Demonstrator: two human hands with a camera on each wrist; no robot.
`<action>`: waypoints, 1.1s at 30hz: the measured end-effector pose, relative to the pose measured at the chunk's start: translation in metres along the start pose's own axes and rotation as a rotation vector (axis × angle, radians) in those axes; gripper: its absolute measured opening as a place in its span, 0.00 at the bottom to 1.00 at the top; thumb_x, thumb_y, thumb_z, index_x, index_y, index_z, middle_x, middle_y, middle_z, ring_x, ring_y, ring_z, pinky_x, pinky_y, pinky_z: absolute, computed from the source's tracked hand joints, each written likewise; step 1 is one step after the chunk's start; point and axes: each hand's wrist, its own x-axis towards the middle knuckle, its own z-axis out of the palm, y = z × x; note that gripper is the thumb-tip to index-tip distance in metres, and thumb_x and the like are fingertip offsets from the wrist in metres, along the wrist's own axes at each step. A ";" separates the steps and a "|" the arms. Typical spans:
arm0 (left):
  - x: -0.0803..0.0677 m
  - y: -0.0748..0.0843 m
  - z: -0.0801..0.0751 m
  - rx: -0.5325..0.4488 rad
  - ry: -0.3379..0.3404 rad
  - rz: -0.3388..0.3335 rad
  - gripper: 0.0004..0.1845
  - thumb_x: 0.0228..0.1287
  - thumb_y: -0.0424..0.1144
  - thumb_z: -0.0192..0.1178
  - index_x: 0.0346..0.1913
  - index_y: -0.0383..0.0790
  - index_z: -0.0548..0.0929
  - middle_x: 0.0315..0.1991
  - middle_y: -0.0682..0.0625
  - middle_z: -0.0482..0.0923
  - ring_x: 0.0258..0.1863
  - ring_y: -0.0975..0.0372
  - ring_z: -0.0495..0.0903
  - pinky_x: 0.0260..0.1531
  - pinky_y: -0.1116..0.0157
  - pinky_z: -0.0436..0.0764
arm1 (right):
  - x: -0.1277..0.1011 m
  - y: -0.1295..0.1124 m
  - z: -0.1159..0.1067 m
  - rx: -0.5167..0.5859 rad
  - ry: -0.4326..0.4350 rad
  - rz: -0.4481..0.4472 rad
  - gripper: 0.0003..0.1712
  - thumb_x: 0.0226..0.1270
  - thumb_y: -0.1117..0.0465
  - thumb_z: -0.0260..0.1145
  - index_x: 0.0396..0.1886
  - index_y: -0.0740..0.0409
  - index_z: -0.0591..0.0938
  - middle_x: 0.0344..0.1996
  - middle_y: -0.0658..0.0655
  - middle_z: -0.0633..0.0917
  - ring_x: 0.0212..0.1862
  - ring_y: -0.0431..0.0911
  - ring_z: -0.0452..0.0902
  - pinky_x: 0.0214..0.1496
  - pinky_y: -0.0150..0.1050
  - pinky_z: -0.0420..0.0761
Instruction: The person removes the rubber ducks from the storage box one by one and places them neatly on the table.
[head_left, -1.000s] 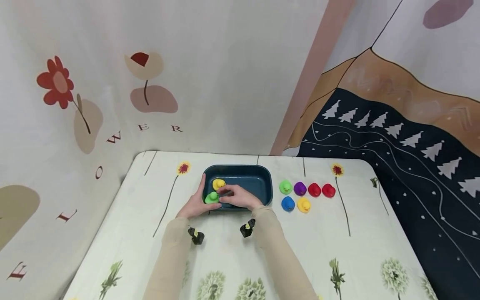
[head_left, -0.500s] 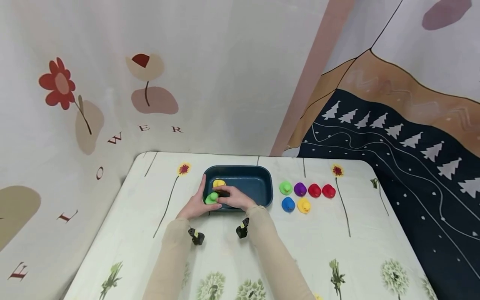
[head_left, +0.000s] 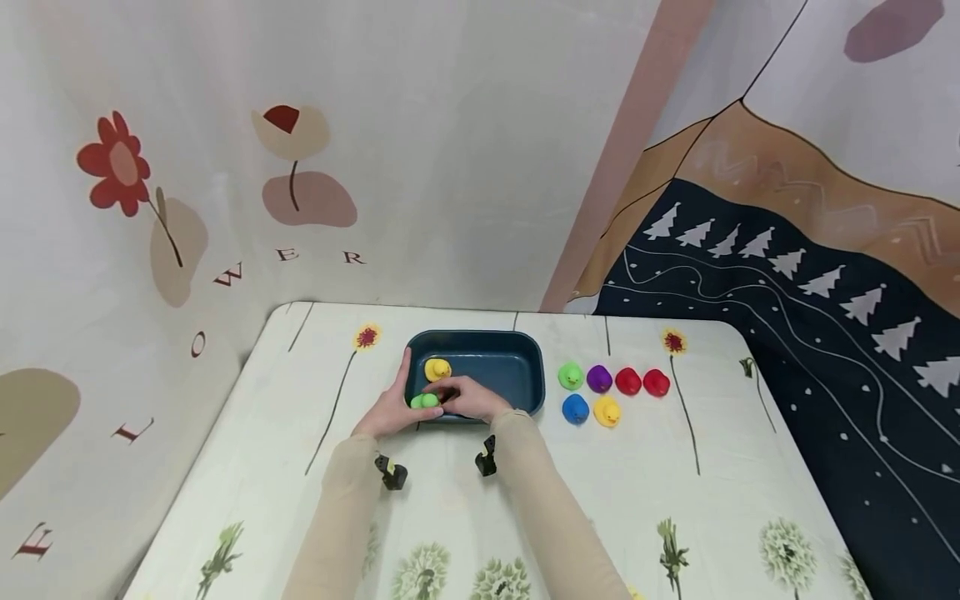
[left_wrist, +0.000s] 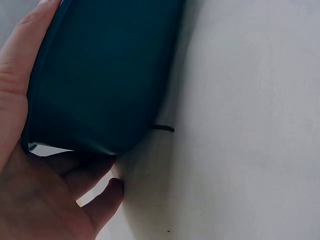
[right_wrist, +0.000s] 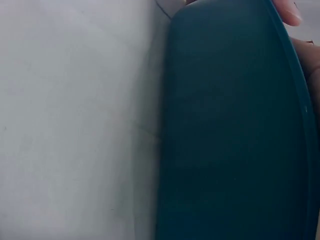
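A dark teal tub point(head_left: 517, 367) stands on the table point(head_left: 675, 500), with a yellow duck point(head_left: 437, 368) in its left end. My left hand point(head_left: 390, 408) grips the tub's near-left corner, thumb lying up along the left rim. In the left wrist view the left hand's palm point(left_wrist: 35, 200) cups the tub's outer wall point(left_wrist: 100, 75). My right hand point(head_left: 454, 398) reaches over the near rim and pinches a green duck point(head_left: 424, 401) low in the near-left corner. The right wrist view shows only the tub's wall point(right_wrist: 230, 130) and a fingertip point(right_wrist: 287, 10).
Right of the tub, several ducks stand in two rows: green point(head_left: 571, 376), purple point(head_left: 599, 378), two red point(head_left: 628, 381) point(head_left: 656, 382), then blue point(head_left: 575, 408) and yellow point(head_left: 607, 410) nearer me. Printed curtains close in behind and on both sides.
My right hand has drawn slightly left and down, bringing the green duck lower into the tub's near-left corner. The left hand has stayed on the tub.
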 end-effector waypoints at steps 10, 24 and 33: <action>0.000 0.001 -0.004 0.000 0.005 0.003 0.65 0.54 0.54 0.71 0.76 0.53 0.27 0.75 0.34 0.39 0.66 0.34 0.57 0.63 0.40 0.60 | 0.003 -0.003 0.001 -0.071 0.071 0.012 0.14 0.64 0.71 0.64 0.50 0.62 0.83 0.38 0.55 0.82 0.38 0.41 0.74 0.41 0.33 0.77; 0.001 0.001 -0.001 0.007 -0.001 -0.013 0.65 0.54 0.53 0.71 0.76 0.54 0.26 0.75 0.34 0.39 0.67 0.34 0.56 0.62 0.39 0.60 | -0.012 -0.006 -0.005 -0.063 0.235 -0.059 0.15 0.63 0.67 0.68 0.50 0.58 0.82 0.42 0.52 0.81 0.39 0.44 0.76 0.40 0.35 0.78; 0.000 0.001 0.001 -0.006 0.006 -0.034 0.63 0.56 0.49 0.71 0.76 0.58 0.26 0.76 0.36 0.40 0.68 0.35 0.53 0.63 0.38 0.57 | -0.045 -0.019 -0.012 0.032 0.340 -0.087 0.16 0.64 0.65 0.67 0.52 0.59 0.81 0.45 0.55 0.82 0.42 0.48 0.77 0.42 0.37 0.80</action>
